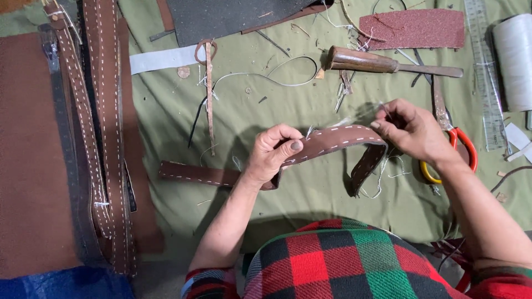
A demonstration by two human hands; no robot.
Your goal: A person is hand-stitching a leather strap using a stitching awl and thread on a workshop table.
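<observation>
My left hand (274, 152) grips a brown leather strap (338, 141) with white stitching, thumb pressed on its top face. The strap runs from the green cloth at the left, up through that hand, and bends down at the right. A needle tip shows just past my left fingers. My right hand (413, 132) is pinched on a thin white thread (382, 174) at the strap's bend, and loose thread hangs below the strap.
Several stitched leather straps (105, 133) and a brown leather sheet (30, 155) lie at the left. A wooden-handled tool (382, 62), sandpaper (413, 29), orange-handled scissors (463, 145), a clear ruler (483, 72) and a white thread spool (512, 58) sit behind and right.
</observation>
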